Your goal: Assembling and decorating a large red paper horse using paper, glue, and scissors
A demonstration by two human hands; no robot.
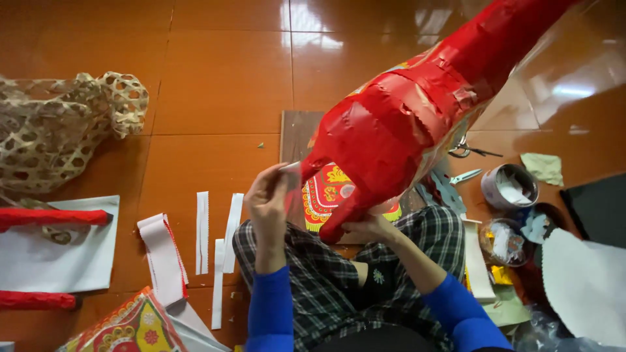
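- Red paper covered the long figure (404,124), which slanted from the person's lap up toward the top right; patterned red-and-yellow paper (326,192) lay beneath its lower end
- left hand (268,202) was raised beside the figure's lower tip, fingers pinched on a small clear strip (291,168), likely tape
- right hand (368,228) cupped the figure's lower end from underneath, gripping it
- white paper strips (203,231) lay on the tiled floor (222,78) to the left; a woven bamboo frame (59,127) sat farther left
- scissors (464,151) and a round pot (510,186) rested near the right, beside green scraps
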